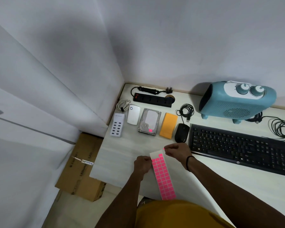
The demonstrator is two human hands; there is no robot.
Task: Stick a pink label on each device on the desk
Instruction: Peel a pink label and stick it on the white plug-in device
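Note:
A long sheet of pink labels [163,176] lies over the desk's near edge. My left hand [142,164] pinches its left side near the top. My right hand [177,152] pinches a single pink label [164,148] just above the sheet's bare top end. A hard drive [149,121] carries a pink label [150,130] at its near corner. Around it lie a white USB hub [117,125], a white box [133,114], an orange case [168,125], a black mouse [181,132], a black keyboard [237,147], a power strip [152,99] and a blue heater [237,101].
The white desk [120,155] stands in a wall corner. Coiled cables lie by the mouse [185,111] and at the right [281,127]. A white cable [123,104] sits behind the hub. A cardboard box [82,168] stands on the floor to the left.

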